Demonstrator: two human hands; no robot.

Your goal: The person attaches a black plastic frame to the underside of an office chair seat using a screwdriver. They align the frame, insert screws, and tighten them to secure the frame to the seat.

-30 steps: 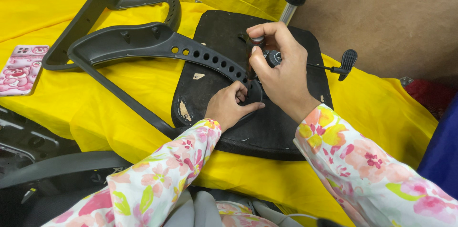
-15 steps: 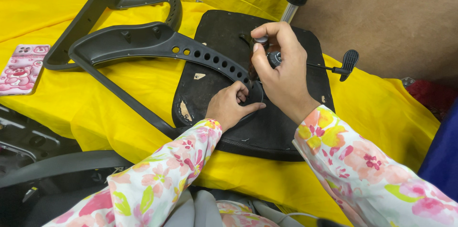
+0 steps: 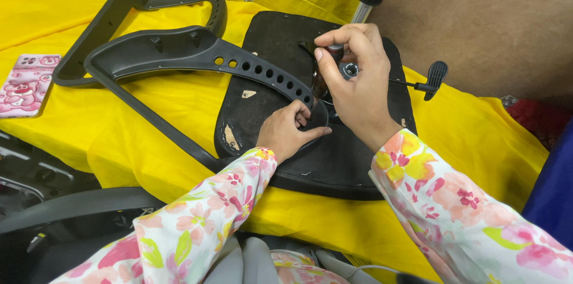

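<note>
Pink phone case with cartoon print lies flat on the yellow cloth, far left of both hands; next, a black plastic armrest frame with a row of holes runs rightward until its end lies just under the left hand's fingertips. Left hand, fingers curled together, presses on that armrest end atop the black seat base. Right hand, just right of and above it, has thumb and fingers clamped on a dark tool handle standing upright beside a metal nut; a black lever sticks out well right of the fingers.
</note>
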